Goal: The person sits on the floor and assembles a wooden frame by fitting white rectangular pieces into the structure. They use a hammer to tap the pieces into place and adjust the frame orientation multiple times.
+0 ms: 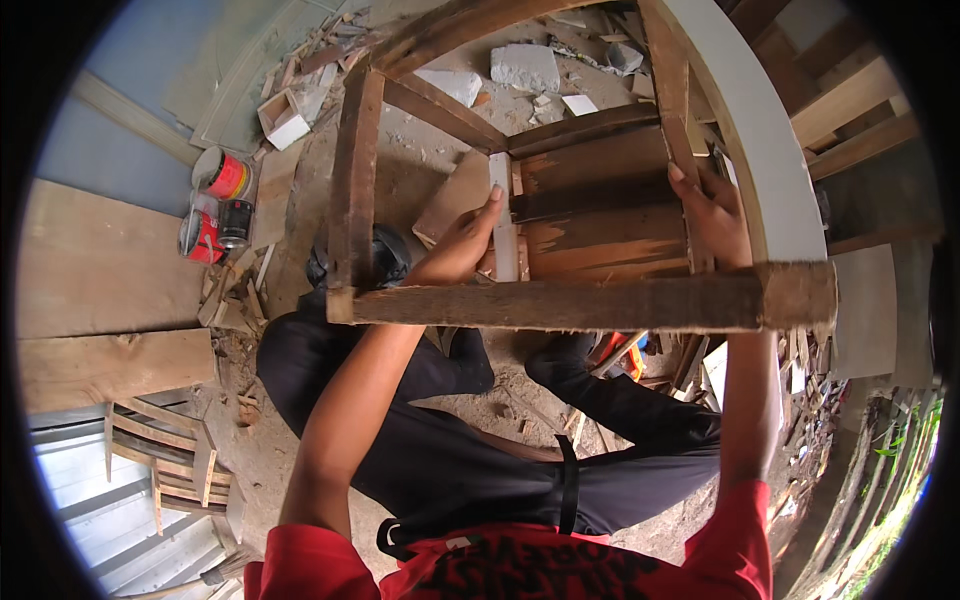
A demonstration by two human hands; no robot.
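Observation:
A dark, worn wooden frame (560,302) is held up in front of me, with boards (600,215) fixed in its right half. My left hand (462,245) reaches through the frame and grips a pale, narrow wooden strip (503,190) that stands upright against the left edge of the boards. My right hand (715,215) clasps the frame's right upright rail, thumb toward the boards. I am seated, my legs in black trousers (420,400) under the frame.
Two red and white tins (222,172) stand on the ground at the left beside wide planks (100,260). Rubble chunks (525,68) and wood scraps litter the dirt beyond. A white curved panel (770,160) rises at right. A slatted pallet (165,455) lies lower left.

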